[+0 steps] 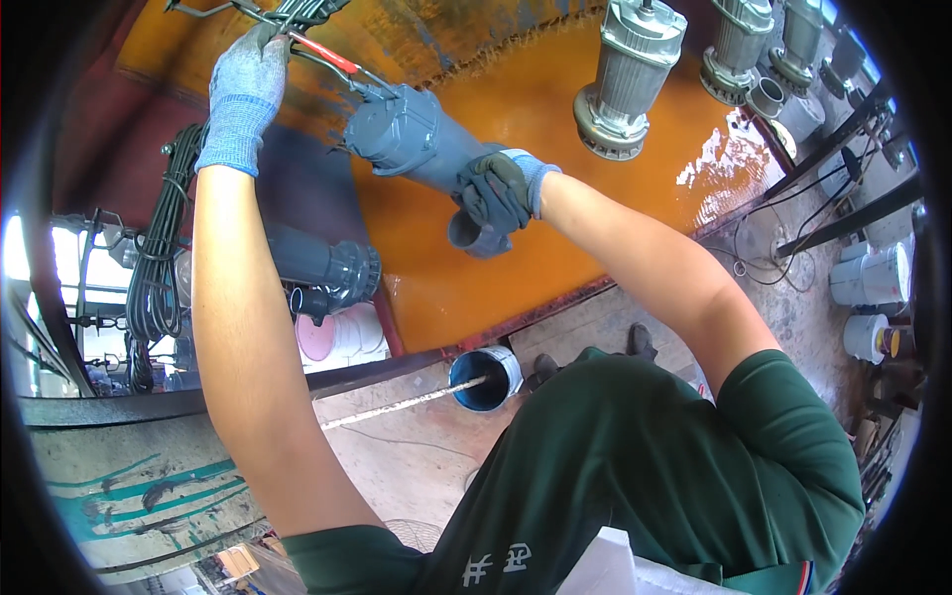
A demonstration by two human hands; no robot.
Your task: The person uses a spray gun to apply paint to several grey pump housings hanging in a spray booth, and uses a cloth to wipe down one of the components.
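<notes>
A blue-grey painted submersible pump [421, 139] hangs tilted in front of me, its handle end up to the left. My right hand [496, 193], in a dark-palmed glove, is wrapped round its lower end by the round outlet [464, 230]. Higher up on the left, my left hand [248, 84], in a light blue knit glove, is closed at the black cable coil [302, 14] above the pump; its fingertips are partly hidden. A red-sleeved piece [325, 53] runs from beside that hand to the pump's handle.
Unpainted metal pumps [635, 69] hang at the upper right. Behind is an orange, wet-looking panel [555, 198]. Another painted pump [322, 266] and a hanging cable bundle [164, 238] are at left. A bucket with a stick [486, 377] stands on the floor; white pails [873, 276] stand far right.
</notes>
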